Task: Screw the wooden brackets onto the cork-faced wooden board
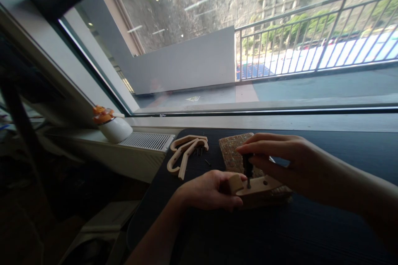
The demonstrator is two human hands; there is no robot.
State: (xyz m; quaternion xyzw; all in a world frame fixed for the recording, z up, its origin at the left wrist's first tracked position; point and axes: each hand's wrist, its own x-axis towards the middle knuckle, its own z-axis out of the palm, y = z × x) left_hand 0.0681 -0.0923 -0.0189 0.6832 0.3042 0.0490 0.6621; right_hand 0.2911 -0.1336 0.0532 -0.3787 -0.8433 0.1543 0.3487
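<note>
My left hand (209, 190) is closed around the curled end of a pale wooden hook (259, 185), thumb and fingers on either side of it. The hook lies over a rough brown board (231, 149). My right hand (276, 155) grips a short dark screwdriver (248, 165) from above, fingertips round its handle. Its shaft stands nearly upright, and the tip meets the hook at a screw hole near the curled end. A second, dark hole shows farther right along the hook. My right fingers hide part of the board and screwdriver handle.
More wooden hooks (184, 159) lie on the dark table (217, 240) at the left, with several small screws (199, 152) beside them. A white container with an orange top (115, 128) stands on the radiator cover (149, 140). Behind the table runs a window sill (248, 122).
</note>
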